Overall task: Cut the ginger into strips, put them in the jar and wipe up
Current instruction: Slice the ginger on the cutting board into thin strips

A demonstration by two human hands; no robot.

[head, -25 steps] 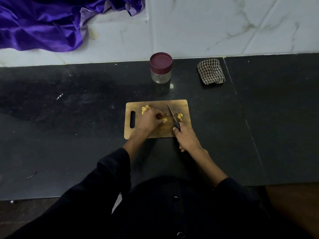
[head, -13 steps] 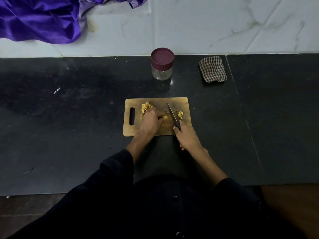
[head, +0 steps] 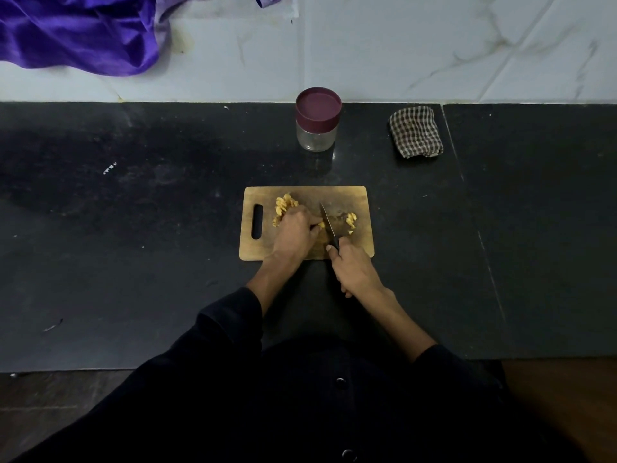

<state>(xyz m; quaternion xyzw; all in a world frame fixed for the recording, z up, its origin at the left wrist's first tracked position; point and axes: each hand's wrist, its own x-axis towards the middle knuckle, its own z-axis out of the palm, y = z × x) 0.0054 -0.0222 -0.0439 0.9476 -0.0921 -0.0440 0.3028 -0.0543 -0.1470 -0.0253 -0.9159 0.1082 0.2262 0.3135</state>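
A wooden cutting board (head: 362,195) lies on the black counter. My left hand (head: 293,233) pinches a small ginger piece (head: 321,224) against the board. My right hand (head: 354,270) grips the black handle of a knife (head: 328,223), whose blade stands right next to that piece. Uncut ginger pieces (head: 283,206) are heaped behind my left hand. Cut ginger strips (head: 351,220) lie to the right of the blade. A glass jar (head: 317,120) with a maroon lid on stands behind the board. A folded checked cloth (head: 415,132) lies to its right.
The black counter (head: 133,262) runs wide to both sides, its front edge near my body. A purple satin cloth (head: 80,28) hangs over the white tiled wall at the back left. Small specks of debris dot the left of the counter.
The hands hold nearly the same pose on the board while the knife blade shifts slightly beside the ginger piece. The camera has tilted a little, so the scene sits higher in view.
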